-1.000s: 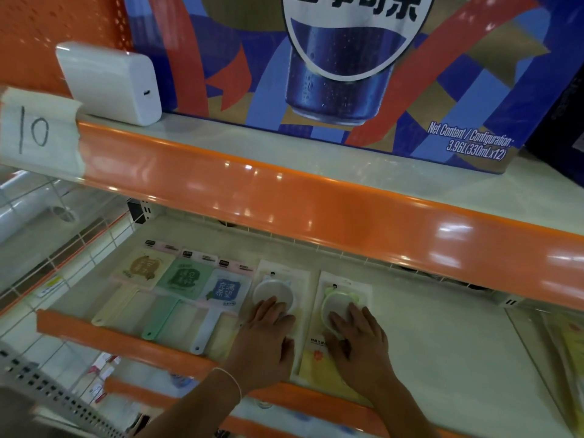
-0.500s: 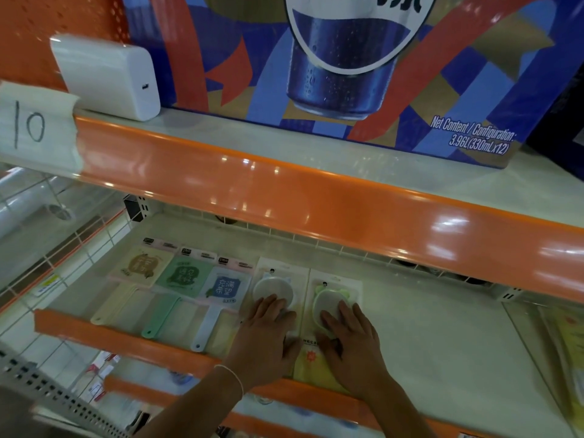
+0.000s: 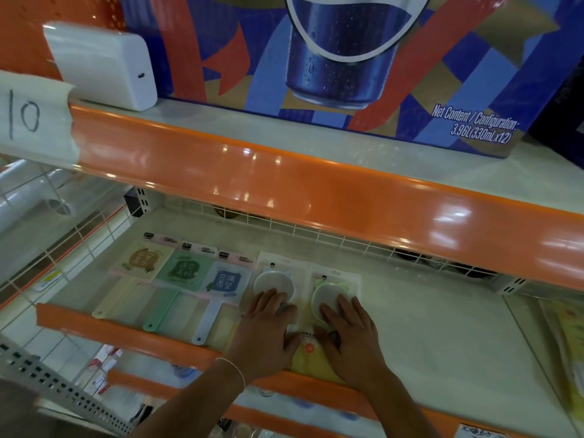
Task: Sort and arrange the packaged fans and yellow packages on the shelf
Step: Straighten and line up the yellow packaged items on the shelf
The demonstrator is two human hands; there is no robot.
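My left hand (image 3: 268, 327) lies flat, fingers spread, on a clear package holding a round white fan (image 3: 273, 281), and my right hand (image 3: 350, 333) lies flat the same way on the yellow package (image 3: 311, 358) beside it, which holds a round green-rimmed fan (image 3: 327, 295). Neither hand grips anything; both palms press down from above. The two packages lie side by side, their edges touching or nearly so, at the front of the lower shelf (image 3: 442, 327), with the yellow one's lower end reaching the orange front rail (image 3: 126, 333). Left of them, three flat paddle fans lie in a row with their handles pointing toward me: a cream one (image 3: 142, 260), a green one (image 3: 185, 270) and a blue one (image 3: 226, 281), each slightly overlapping its neighbour. On the shelf above stand a white box (image 3: 104, 64) and a large blue drinks carton (image 3: 347, 58). At the far right edge lies another yellow packet (image 3: 572, 343), well apart from my hands.
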